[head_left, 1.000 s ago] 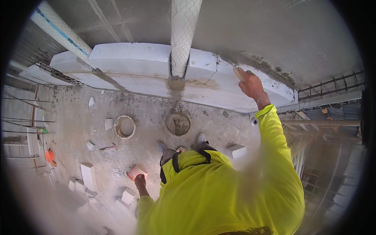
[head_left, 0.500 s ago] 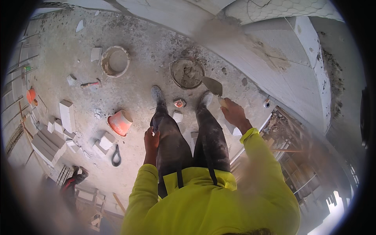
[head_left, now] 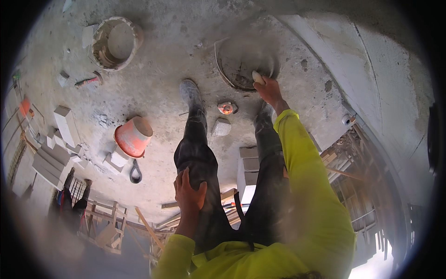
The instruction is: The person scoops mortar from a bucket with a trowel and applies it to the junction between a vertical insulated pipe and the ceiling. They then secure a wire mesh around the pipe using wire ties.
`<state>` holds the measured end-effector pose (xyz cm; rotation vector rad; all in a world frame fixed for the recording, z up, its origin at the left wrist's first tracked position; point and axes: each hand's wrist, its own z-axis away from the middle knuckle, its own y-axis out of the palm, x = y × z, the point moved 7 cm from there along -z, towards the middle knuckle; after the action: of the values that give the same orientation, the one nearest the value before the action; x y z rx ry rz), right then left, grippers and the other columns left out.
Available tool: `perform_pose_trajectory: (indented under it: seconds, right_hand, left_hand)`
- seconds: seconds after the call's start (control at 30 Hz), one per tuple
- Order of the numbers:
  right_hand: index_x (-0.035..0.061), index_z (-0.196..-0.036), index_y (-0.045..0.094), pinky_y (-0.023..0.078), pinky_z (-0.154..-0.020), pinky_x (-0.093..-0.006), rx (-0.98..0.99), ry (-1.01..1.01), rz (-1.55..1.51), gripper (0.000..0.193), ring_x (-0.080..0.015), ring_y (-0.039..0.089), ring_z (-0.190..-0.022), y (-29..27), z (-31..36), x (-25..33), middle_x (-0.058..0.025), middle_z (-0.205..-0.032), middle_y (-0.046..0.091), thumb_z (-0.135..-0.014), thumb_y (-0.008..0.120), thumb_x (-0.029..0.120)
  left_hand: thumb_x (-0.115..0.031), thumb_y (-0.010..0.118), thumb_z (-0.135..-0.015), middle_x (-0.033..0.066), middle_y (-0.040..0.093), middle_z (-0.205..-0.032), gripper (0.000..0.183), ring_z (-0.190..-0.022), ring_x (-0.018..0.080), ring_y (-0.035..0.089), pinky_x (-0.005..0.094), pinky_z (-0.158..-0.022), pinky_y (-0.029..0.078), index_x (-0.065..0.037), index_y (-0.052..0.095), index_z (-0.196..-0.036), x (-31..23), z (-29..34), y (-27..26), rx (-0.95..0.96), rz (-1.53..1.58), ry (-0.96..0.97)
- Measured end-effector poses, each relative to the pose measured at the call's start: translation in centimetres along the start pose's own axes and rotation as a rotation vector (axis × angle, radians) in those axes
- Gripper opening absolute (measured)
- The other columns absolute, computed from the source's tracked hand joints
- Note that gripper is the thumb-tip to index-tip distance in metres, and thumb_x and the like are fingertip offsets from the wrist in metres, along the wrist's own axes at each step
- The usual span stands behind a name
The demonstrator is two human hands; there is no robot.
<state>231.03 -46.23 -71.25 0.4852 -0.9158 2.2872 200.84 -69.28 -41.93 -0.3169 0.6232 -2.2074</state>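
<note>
My right hand [head_left: 269,91] is closed around the pale handle of a trowel [head_left: 258,77], at the near right side of a round mortar bucket [head_left: 222,73]. The trowel's blade is hard to make out over the dark, blurred inside of that bucket. On my left thigh, just above the knee, rests my left hand [head_left: 189,193], fingers apart and holding nothing. Between my boots lies a small round orange-and-white thing [head_left: 227,108], with a pale block piece [head_left: 221,127] close by.
Far left stands a large bucket [head_left: 138,39] with grey contents; a red-handled hammer [head_left: 88,82] lies nearer. An orange bucket [head_left: 134,136] is tipped over beside pale block pieces. Stacked blocks [head_left: 49,162] and another person's legs [head_left: 76,197] are at left. A pale wall [head_left: 371,79] runs along the right.
I have bent forward, and my right hand has brought the trowel from beside the mortar bucket to its inside. My left hand has opened out onto my thigh.
</note>
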Motion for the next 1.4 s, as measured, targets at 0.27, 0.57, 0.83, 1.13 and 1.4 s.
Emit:
perform_pose_trajectory:
  seconds: [0.27,0.57,0.83,1.13,1.4]
  right_hand:
    - [0.0036,-0.117,0.068,0.045,-0.050,-0.0239,0.048,0.144,-0.605,0.030,-0.0059,0.055,-0.057,-2.5,7.8,-0.4,0.0008,-0.075,0.062,-0.088,0.070,0.012]
    - [0.0014,-0.124,0.065,0.048,-0.057,-0.0245,0.223,-0.048,-0.616,0.038,-0.0060,0.058,-0.063,-27.2,32.5,15.9,0.0009,-0.079,0.064,-0.088,0.072,0.011]
    - [-0.0046,-0.122,0.063,0.049,-0.066,-0.0286,-0.699,-0.669,0.125,0.041,-0.0167,0.061,-0.071,-58.5,50.4,32.8,-0.0098,-0.086,0.065,-0.084,0.071,0.007]
    - [0.0026,-0.127,0.058,0.054,-0.068,-0.0415,-1.147,-0.688,0.613,0.048,-0.0366,0.066,-0.082,-63.8,46.8,32.3,-0.0183,-0.098,0.064,-0.082,0.073,0.011]
    - [0.0083,-0.132,0.052,0.055,-0.075,-0.0476,-0.243,-0.336,0.363,0.049,-0.0407,0.067,-0.086,-36.1,35.9,20.0,-0.0205,-0.100,0.063,-0.086,0.066,0.014]
  left_hand:
    - [-0.033,0.072,-0.076,0.0134,0.050,-0.140,0.071,-0.130,0.0356,0.046,0.0498,-0.103,0.044,-0.011,0.050,-0.139,-0.9,1.2,0.8,-0.080,-0.001,0.066]
    - [-0.033,0.073,-0.078,0.0171,0.052,-0.134,0.066,-0.125,0.0367,0.049,0.0481,-0.103,0.044,-0.005,0.053,-0.134,-2.7,4.8,0.3,-0.228,0.028,0.253]
    - [-0.028,0.073,-0.078,0.0188,0.057,-0.127,0.053,-0.121,0.0370,0.052,0.0465,-0.102,0.044,-0.003,0.061,-0.123,-6.7,7.9,-6.0,-0.344,0.131,0.377]
    - [-0.030,0.074,-0.079,0.0213,0.057,-0.126,0.054,-0.121,0.0383,0.052,0.0479,-0.100,0.046,-0.002,0.062,-0.123,-6.1,9.0,-5.2,-0.312,0.147,0.366]
    - [-0.035,0.076,-0.077,0.0192,0.049,-0.138,0.073,-0.129,0.0388,0.046,0.0524,-0.101,0.044,-0.007,0.048,-0.139,-5.0,6.2,-2.3,-0.099,0.038,0.177]
